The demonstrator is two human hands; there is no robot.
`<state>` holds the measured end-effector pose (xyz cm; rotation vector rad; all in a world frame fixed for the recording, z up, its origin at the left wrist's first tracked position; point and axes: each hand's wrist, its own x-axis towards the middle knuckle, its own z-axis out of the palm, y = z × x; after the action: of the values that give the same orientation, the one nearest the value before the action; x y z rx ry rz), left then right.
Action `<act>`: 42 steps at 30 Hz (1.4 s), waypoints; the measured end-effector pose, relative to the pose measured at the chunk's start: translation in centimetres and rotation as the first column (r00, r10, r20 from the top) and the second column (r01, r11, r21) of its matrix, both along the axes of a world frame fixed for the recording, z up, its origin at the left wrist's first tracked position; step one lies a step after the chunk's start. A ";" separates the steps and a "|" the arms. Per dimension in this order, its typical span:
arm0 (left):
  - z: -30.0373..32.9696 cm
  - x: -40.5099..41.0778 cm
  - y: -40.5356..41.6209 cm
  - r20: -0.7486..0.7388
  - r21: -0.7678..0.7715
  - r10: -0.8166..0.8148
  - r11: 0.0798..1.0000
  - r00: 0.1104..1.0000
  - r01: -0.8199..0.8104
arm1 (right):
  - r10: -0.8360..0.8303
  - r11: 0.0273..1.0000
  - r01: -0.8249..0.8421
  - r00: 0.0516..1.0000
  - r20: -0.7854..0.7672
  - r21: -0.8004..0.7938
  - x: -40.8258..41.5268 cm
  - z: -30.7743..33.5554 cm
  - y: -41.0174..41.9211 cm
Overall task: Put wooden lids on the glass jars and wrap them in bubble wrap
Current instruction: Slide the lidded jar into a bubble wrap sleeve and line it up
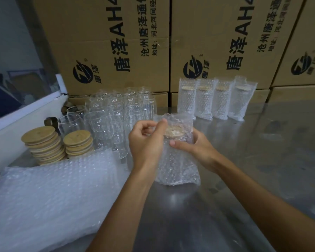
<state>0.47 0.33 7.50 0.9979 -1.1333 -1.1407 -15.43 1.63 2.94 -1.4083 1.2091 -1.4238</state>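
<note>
At the far left we see a pile of bubble wrap (49, 193) lying on the steel counter (262, 160), filling the near left corner. Just behind it stand two stacks of wooden lids (56, 142), side by side, the left stack leaning a little. Behind and to the right of the lids is a cluster of bare glass jars (116, 115), upright and packed close together, reaching back toward the cardboard boxes (116, 42) that wall off the rear of the counter.

Moving toward the middle, we find the left hand (145, 140) raised beside the top of a jar in a bubble wrap sleeve (178, 160), which stands upright on the counter. The fingers of this hand are curled, with thumb and forefinger pinching the loose upper edge of the sleeve. A wooden lid (175, 132) shows through the wrap at the jar's mouth, seated on top.

On the other side, the right hand (195, 148) wraps around the sleeve just below the lid, thumb across the front and fingers behind, holding the jar steady.

Farther right and back, four wrapped jars (216, 99) stand in a row near the boxes, each with a wooden lid visible through its bubble wrap, touching or nearly touching one another.
</note>
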 end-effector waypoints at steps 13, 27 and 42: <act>-3.0 0.0 -1.3 0.031 -0.002 -0.201 0.980 0.979 0.201 | -0.122 0.975 0.132 0.990 0.067 -0.176 0.5 2.1 0.6; -4.9 0.7 -1.0 0.068 0.018 -0.254 0.967 0.965 0.254 | 0.145 0.978 -0.080 0.923 -0.356 0.192 -1.3 -4.4 1.8; -5.9 0.5 -1.1 0.148 -0.070 -0.207 0.973 0.967 0.219 | -0.014 0.996 0.008 0.998 -0.065 -0.093 -0.7 -1.6 1.8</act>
<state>0.97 -0.80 1.59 0.9161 -1.4188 -1.1949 -16.08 3.44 1.36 -1.5244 1.2068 -1.4682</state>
